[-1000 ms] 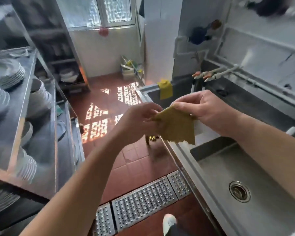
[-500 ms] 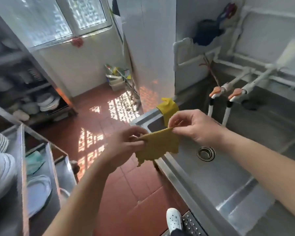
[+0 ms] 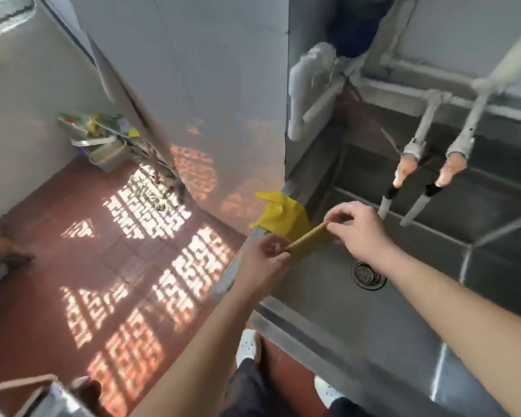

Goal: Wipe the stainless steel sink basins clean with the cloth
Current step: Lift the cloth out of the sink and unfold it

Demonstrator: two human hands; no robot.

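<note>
A mustard-yellow cloth (image 3: 309,239) is stretched between both hands just above the left end of the stainless steel sink basin (image 3: 322,296). My left hand (image 3: 263,254) pinches its near corner over the sink's front rim. My right hand (image 3: 358,228) pinches the far corner over the basin. A round drain (image 3: 367,273) lies in the basin floor just below my right wrist. A second basin (image 3: 500,266) lies to the right, beyond a divider.
A brighter yellow cloth (image 3: 280,213) hangs over the sink's left corner, right behind the held cloth. Two hose-tipped taps (image 3: 415,176) hang over the basin. A tiled pillar (image 3: 193,100) stands left of the sink. Red floor tiles (image 3: 103,266) spread out on the left.
The view has swung right and down onto the sink. Both hands have carried the cloth down over the left basin, and it now looks narrower, stretched edge-on between them.
</note>
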